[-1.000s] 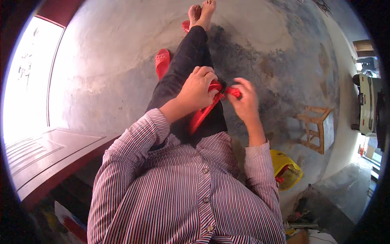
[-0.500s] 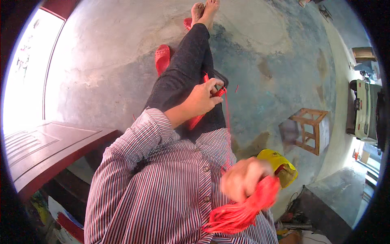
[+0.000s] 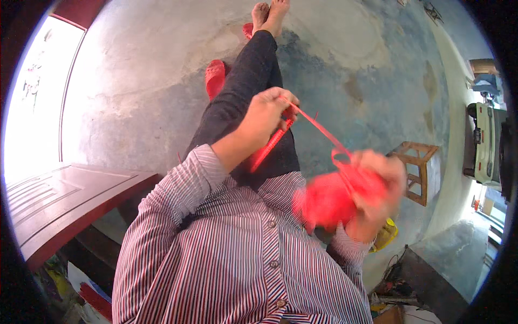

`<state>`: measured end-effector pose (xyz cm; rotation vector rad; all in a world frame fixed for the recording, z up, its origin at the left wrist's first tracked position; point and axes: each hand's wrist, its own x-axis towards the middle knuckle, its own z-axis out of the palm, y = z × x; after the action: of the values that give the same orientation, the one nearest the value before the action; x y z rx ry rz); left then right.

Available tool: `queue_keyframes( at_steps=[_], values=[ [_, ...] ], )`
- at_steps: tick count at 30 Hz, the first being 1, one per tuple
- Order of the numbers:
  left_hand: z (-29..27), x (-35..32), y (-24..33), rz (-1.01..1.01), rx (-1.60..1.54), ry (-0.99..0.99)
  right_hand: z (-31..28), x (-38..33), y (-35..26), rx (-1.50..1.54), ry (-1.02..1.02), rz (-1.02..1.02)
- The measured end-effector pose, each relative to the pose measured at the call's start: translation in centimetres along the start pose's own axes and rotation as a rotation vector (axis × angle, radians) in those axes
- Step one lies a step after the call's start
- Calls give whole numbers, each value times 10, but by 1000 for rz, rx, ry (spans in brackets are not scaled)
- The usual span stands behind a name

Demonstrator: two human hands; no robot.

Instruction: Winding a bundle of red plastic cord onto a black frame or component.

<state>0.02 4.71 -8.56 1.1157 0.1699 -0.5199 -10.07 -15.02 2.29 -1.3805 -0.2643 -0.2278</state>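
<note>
Right hand (image 3: 389, 175) and left hand (image 3: 265, 112) are gripping red cord (image 3: 321, 128)

A wooden stool (image 3: 425, 174) is standing beyond the right hand. The right hand is clutching a blurred red bundle (image 3: 328, 202). Just under the left hand, a red woven piece (image 3: 265, 154) is slanting; between both hands, pinched by the left, the cord is running straight.

Cord (image 3: 326, 201): plastic-looking, finish blurred. Shirt (image 3: 226, 259): matt, soft cloth. Trousers (image 3: 240, 81): matt cloth. Floor (image 3: 145, 92): cement-like, smooth, faint sheen. Panel (image 3: 67, 186): smooth, glossy. Stool (image 3: 424, 186): bare wood. Slipper (image 3: 215, 78): plastic or rubber, unclear which. Bag (image 3: 385, 235): plastic-looking, slightly glossy.
</note>
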Motion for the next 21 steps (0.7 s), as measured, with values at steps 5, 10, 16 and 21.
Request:
queue_keyframes(
  at_steps=[5, 10, 16, 21],
  values=[
    [-10, 25, -6, -183, 144, 209, -21, 32, 99, -1046, -256, 294],
    [-15, 32, -23, 481, 1195, 87, -1, 32, 158, -517, -85, 577],
    [-1, 27, 11, 220, 492, 129, 10, 36, 129, -761, -80, -54],
    [16, 12, 29, -38, 148, 62, -4, 44, 119, -814, -25, 8]
  ],
)
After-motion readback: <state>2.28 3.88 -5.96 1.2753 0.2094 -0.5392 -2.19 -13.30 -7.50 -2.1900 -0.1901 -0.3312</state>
